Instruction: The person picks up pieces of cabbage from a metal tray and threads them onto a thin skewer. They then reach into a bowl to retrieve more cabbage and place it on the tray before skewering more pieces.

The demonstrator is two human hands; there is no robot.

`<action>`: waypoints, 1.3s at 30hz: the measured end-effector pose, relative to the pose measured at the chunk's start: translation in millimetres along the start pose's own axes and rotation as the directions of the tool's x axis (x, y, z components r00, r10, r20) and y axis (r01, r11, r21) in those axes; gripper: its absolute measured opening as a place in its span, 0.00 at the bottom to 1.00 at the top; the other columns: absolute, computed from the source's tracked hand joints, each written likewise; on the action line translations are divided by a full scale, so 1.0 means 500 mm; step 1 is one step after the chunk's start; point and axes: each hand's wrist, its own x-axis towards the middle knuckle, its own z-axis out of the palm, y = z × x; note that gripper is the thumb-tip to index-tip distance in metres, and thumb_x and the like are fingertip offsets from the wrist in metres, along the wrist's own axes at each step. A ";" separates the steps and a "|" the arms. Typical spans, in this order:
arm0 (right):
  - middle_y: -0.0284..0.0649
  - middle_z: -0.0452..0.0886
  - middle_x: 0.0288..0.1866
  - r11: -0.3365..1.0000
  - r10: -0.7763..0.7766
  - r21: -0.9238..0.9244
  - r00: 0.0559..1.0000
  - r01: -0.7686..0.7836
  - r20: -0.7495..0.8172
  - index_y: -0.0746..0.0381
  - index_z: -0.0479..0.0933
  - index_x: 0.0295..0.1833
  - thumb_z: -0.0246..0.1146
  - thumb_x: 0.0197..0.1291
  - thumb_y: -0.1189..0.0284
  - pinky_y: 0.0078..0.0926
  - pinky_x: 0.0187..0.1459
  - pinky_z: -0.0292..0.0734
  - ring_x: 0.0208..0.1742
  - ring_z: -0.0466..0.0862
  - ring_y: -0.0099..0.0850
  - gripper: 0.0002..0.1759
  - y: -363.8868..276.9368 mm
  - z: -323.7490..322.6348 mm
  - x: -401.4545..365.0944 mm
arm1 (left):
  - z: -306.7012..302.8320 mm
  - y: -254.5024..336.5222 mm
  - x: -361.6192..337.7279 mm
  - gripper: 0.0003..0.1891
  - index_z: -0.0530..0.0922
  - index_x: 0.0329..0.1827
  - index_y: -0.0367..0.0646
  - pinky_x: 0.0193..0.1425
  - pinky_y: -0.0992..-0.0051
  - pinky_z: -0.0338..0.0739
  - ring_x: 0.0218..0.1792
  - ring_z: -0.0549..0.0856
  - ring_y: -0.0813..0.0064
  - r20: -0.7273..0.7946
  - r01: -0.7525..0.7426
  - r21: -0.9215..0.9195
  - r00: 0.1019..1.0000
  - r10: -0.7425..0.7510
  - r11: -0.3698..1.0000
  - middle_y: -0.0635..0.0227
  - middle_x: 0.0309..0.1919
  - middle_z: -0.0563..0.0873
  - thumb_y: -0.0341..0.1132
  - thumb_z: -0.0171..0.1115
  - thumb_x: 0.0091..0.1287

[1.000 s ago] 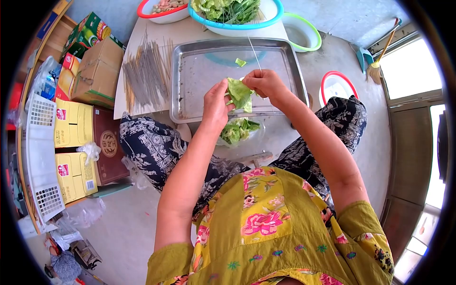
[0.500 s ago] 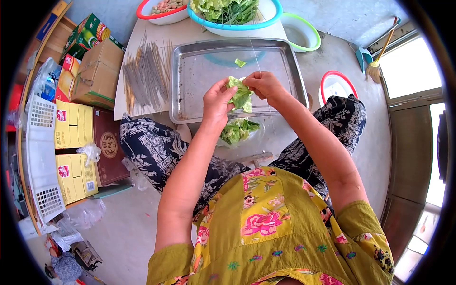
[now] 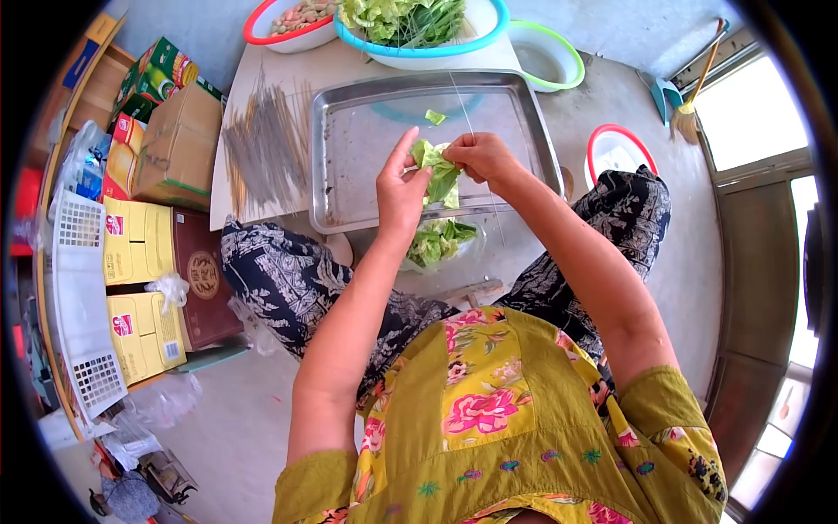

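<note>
Over the metal tray, my left hand (image 3: 401, 192) pinches a folded lettuce leaf (image 3: 443, 181), its index finger raised off the leaf. My right hand (image 3: 484, 160) is closed at the leaf's right edge. A long thin skewer (image 3: 464, 103) passes by its fingertips, sticking out above and below; whether it pierces the leaf is hidden by the fingers. A small lettuce piece (image 3: 435, 116) appears above the leaf, near the skewer. Below the tray's near edge, more lettuce (image 3: 441, 242) lies in a clear plastic bag between the knees.
The tray (image 3: 349, 92) rests on a low table, with many loose skewers (image 3: 264, 153) to its left. Behind stand a blue-rimmed basin (image 3: 489, 39) of greens, a red-rimmed basin (image 3: 288, 39) and a green-rimmed basin (image 3: 563, 80). Cardboard boxes (image 3: 179, 140) are stacked at left.
My left index finger has lifted away from the leaf, while the thumb stays on it. The right hand still pinches at the leaf's edge. The view has shifted slightly.
</note>
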 end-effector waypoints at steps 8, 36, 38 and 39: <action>0.33 0.74 0.24 0.999 -0.018 -0.039 0.999 0.016 -0.046 0.65 0.74 0.37 0.59 0.60 0.69 0.17 0.16 0.51 0.16 0.61 0.17 0.09 -0.004 -0.017 -0.039 | -0.022 -0.019 0.012 0.12 0.79 0.48 0.36 0.37 0.84 0.77 0.31 0.80 0.86 0.059 0.085 0.161 0.994 -0.095 0.983 0.71 0.33 0.82 0.21 0.57 0.62; 0.32 0.68 0.11 0.915 -0.057 -0.378 0.974 0.138 0.218 0.65 0.80 0.46 0.50 0.66 0.68 0.22 0.23 0.68 0.15 0.71 0.19 0.16 -0.006 0.008 -0.226 | -0.049 0.034 0.043 0.17 0.78 0.50 0.36 0.40 0.81 0.78 0.38 0.81 0.80 -0.128 0.057 -0.159 0.989 -0.078 0.986 0.67 0.44 0.80 0.18 0.61 0.57; 0.32 0.68 0.11 0.916 -0.051 -0.378 0.974 0.133 0.220 0.66 0.80 0.46 0.50 0.66 0.68 0.23 0.24 0.68 0.15 0.71 0.19 0.16 -0.007 0.009 -0.224 | -0.050 0.032 0.044 0.16 0.78 0.50 0.36 0.41 0.81 0.78 0.38 0.81 0.80 -0.129 0.056 -0.153 0.989 -0.076 0.987 0.67 0.44 0.80 0.18 0.61 0.57; 0.32 0.68 0.10 0.913 -0.057 -0.382 0.973 0.142 0.225 0.66 0.80 0.46 0.50 0.66 0.68 0.23 0.24 0.69 0.15 0.71 0.19 0.16 -0.007 0.009 -0.224 | -0.051 0.031 0.044 0.16 0.78 0.50 0.36 0.41 0.81 0.78 0.38 0.81 0.80 -0.130 0.055 -0.147 0.989 -0.074 0.988 0.67 0.44 0.80 0.18 0.61 0.57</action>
